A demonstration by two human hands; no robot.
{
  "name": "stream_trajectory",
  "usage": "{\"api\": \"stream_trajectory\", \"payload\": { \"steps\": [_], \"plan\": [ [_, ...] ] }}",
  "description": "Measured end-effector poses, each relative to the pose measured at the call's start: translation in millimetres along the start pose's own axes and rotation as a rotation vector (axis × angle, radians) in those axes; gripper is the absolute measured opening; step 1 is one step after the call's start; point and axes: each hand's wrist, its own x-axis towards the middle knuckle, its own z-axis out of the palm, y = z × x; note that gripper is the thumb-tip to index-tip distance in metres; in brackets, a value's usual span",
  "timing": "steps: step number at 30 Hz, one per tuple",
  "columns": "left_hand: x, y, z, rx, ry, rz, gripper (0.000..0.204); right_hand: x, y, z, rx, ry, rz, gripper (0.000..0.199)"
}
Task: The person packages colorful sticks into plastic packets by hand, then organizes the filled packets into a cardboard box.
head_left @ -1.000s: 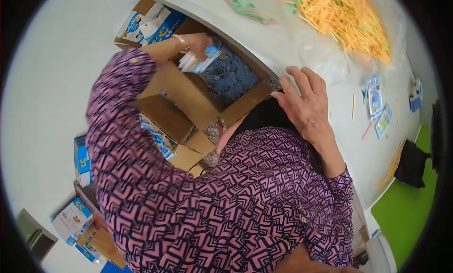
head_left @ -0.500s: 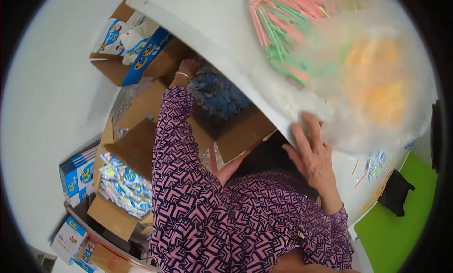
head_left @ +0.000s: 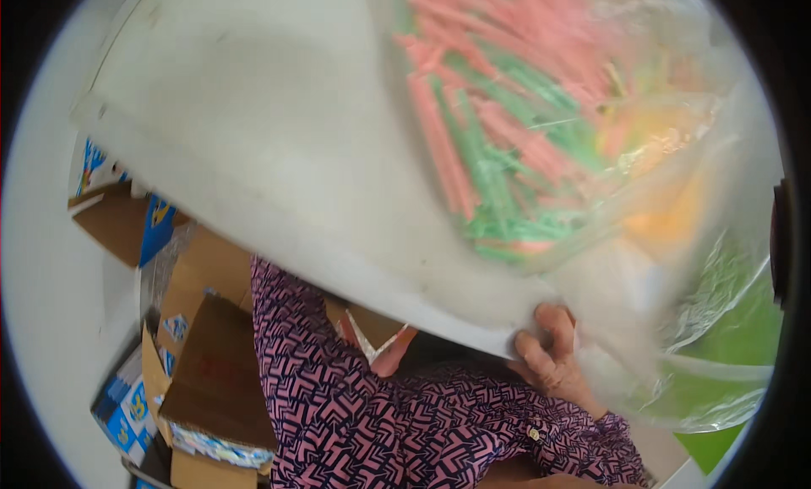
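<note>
My right hand [head_left: 551,360] curls its fingers over the near edge of a white table [head_left: 279,159]. On the table, close to the camera, lies a clear plastic bag [head_left: 676,261] filled with pink, green and orange sticks [head_left: 481,142]. My left arm, in a pink and dark patterned sleeve [head_left: 296,354], reaches down and forward under the table edge. The table hides my left hand. An open brown cardboard box [head_left: 215,362] stands on the floor just left of that arm.
More cardboard boxes with blue and white printed packs sit on the pale floor at the left [head_left: 127,227] and lower left [head_left: 127,409]. A green surface [head_left: 726,345] shows at the right behind the bag.
The view has dropped closer to the table, whose top and bag now fill most of it. My left hand, earlier in the box of blue packs, has gone out of sight under the edge.
</note>
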Motion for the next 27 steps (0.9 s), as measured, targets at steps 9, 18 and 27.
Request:
{"api": "stream_trajectory", "payload": {
  "steps": [9,18,27],
  "plan": [
    [21.3,99.7,13.7,0.274,-0.238,0.214,0.029,-6.3,16.0,11.5,-0.18,0.005,-0.23,0.042],
    [-40.1,254.8,-28.2,0.762,-0.467,0.307,0.028,-5.4,23.8,-11.4,-0.149,0.343,-0.28,0.038],
    [-181.1,370.3,-26.7,1.029,-0.5,0.122,0.028,-112.7,94.3,-48.0,-0.113,1.189,0.05,0.029]
  ]
}}
